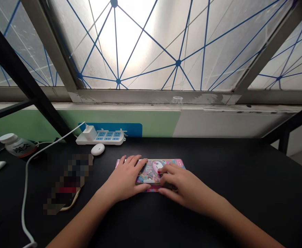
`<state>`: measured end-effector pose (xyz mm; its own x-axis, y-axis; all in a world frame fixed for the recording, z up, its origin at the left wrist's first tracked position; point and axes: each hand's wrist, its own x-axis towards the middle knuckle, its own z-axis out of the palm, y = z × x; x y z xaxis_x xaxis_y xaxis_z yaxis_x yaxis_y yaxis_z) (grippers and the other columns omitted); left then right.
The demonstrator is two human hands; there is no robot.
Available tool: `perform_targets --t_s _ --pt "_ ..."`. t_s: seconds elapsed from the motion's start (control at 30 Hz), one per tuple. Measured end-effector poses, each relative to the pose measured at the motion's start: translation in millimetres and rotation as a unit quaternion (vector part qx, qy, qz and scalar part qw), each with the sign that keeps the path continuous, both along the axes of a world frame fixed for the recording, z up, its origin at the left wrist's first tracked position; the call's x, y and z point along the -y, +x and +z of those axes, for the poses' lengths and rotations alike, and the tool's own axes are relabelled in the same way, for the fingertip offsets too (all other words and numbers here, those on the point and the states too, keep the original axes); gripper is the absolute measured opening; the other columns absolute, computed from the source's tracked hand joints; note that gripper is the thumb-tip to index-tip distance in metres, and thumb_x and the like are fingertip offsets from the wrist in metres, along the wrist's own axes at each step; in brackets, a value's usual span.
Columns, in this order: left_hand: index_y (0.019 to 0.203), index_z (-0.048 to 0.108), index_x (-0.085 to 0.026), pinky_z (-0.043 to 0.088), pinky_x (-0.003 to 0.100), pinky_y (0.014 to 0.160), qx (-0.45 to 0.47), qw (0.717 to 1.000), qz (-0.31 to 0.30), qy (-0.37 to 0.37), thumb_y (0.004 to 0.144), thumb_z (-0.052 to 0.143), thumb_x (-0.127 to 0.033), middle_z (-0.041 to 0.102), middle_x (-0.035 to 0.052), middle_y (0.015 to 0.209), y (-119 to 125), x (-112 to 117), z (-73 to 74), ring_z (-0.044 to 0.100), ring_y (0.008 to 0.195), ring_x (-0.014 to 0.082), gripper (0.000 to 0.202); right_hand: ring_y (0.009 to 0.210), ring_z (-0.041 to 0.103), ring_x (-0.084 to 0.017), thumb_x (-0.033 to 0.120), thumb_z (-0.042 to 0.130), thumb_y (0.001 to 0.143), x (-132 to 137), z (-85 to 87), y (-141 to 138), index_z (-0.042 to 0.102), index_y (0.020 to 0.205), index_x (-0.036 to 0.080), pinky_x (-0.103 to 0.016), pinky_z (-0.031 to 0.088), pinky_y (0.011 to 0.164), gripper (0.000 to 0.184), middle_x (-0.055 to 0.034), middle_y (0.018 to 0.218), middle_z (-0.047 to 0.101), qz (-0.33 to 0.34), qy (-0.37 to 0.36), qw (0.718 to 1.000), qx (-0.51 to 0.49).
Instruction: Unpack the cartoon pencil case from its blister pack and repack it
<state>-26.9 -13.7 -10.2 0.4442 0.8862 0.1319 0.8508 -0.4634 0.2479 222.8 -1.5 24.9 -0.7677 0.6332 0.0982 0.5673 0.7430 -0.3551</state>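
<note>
A flat pink box (151, 171) with a colourful cartoon print lies on the black desk (243, 179), in front of me and near the middle. My left hand (123, 179) grips its left end, with fingers across the top and the thumb along the near edge. My right hand (176, 182) presses on its right part, fingertips on the print and the thumb by the near edge. The two hands hide much of the box's cover.
A white power strip (100, 137) with a plugged-in charger stands at the back, beside a white mouse (97, 149). A bottle with a white cap (16, 144) lies at the left. A white cable (25, 193) runs down the left side. A pixelated patch (68, 182) hides something.
</note>
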Motion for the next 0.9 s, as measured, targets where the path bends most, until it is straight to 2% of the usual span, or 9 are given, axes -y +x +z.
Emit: perform_targets --t_s 0.07,0.17,0.23,0.37,0.5,0.63,0.77,0.83,0.9 --pt "0.142 0.045 -0.029 0.032 0.055 0.107 0.006 1.0 -0.004 0.001 0.08 0.071 -0.054 0.054 0.0122 0.141 0.8 0.2 2.7 0.05 0.127 0.0354 0.073 0.112 0.059 -0.024 0.039 0.06 0.095 -13.0 -8.3 4.6 0.065 0.11 0.025 -0.04 0.049 0.096 0.021 -0.0076 0.12 0.065 -0.018 -0.012 0.999 -0.04" --pt "0.14 0.047 -0.029 0.034 0.052 0.105 0.01 1.0 -0.007 0.006 0.077 0.074 -0.052 0.057 0.011 0.137 1.4 0.0 6.2 0.052 0.124 0.0341 0.072 0.131 0.047 -0.031 0.054 0.065 0.088 -28.0 -23.0 9.8 0.054 0.133 0.022 -0.049 0.039 0.109 0.056 -0.0139 0.14 0.054 -0.058 -0.013 0.997 -0.046" --pt "0.139 0.048 -0.028 0.034 0.052 0.105 0.012 1.0 -0.002 0.008 0.077 0.075 -0.051 0.057 0.0108 0.136 1.4 -0.6 5.8 0.052 0.123 0.0338 0.072 0.135 0.043 -0.032 0.061 0.064 0.086 -32.1 -28.5 11.6 0.048 0.141 0.02 -0.05 0.035 0.111 0.07 -0.0158 0.145 0.05 -0.067 -0.024 0.997 -0.034" --pt "0.139 0.048 -0.028 0.033 0.051 0.106 0.019 1.0 0.0 0.017 0.075 0.076 -0.052 0.058 0.0108 0.134 1.3 -2.5 0.7 0.052 0.122 0.0332 0.074 0.126 0.051 -0.031 0.059 0.062 0.088 -30.4 -28.1 12.5 0.046 0.143 0.02 -0.048 0.04 0.106 0.069 -0.0143 0.138 0.056 -0.062 -0.014 0.998 -0.027" --pt "0.142 0.045 -0.027 0.03 0.054 0.109 0.018 0.998 -0.004 0.058 0.076 0.076 -0.052 0.058 0.0116 0.133 2.9 -5.7 -2.9 0.052 0.123 0.0331 0.078 0.12 0.054 -0.032 0.058 0.065 0.085 -29.5 -24.9 12.4 0.047 0.141 0.02 -0.05 0.042 0.102 0.07 -0.0155 0.134 0.058 -0.064 0.025 0.997 -0.028" --pt "0.144 0.045 -0.025 0.022 0.06 0.113 -0.009 0.99 -0.008 0.139 0.08 0.074 -0.048 0.056 0.0146 0.136 5.7 -9.1 -2.5 0.049 0.127 0.0352 0.074 0.12 0.052 -0.034 0.057 0.069 0.083 -31.0 -20.6 13.1 0.046 0.142 0.02 -0.052 0.04 0.102 0.073 -0.0165 0.131 0.058 -0.079 0.102 0.991 -0.033" --pt "0.146 0.045 -0.025 0.015 0.062 0.116 -0.035 0.976 -0.016 0.216 0.081 0.075 -0.043 0.051 0.0168 0.141 9.0 -6.7 -1.8 0.044 0.131 0.0362 0.074 0.107 0.055 -0.034 0.067 0.073 0.074 -26.2 -13.1 13.5 0.053 0.135 0.018 -0.057 0.034 0.106 0.08 -0.0155 0.117 0.061 -0.097 0.197 0.976 -0.019" --pt "0.148 0.043 -0.027 0.013 0.062 0.117 -0.047 0.971 -0.018 0.235 0.08 0.078 -0.04 0.05 0.0162 0.14 11.4 -3.2 -2.3 0.044 0.131 0.036 0.077 0.101 0.055 -0.033 0.07 0.071 0.073 -21.4 -10.5 12.5 0.059 0.127 0.017 -0.058 0.031 0.108 0.077 -0.0137 0.107 0.062 -0.116 0.234 0.965 -0.021" --pt "0.149 0.041 -0.031 0.013 0.062 0.117 -0.055 0.967 -0.014 0.248 0.078 0.079 -0.038 0.051 0.0146 0.138 14.0 -0.3 -3.3 0.044 0.129 0.0355 0.081 0.103 0.055 -0.033 0.068 0.069 0.077 -16.5 -9.1 10.9 0.062 0.12 0.019 -0.057 0.032 0.109 0.065 -0.0128 0.104 0.061 -0.138 0.261 0.955 -0.04"
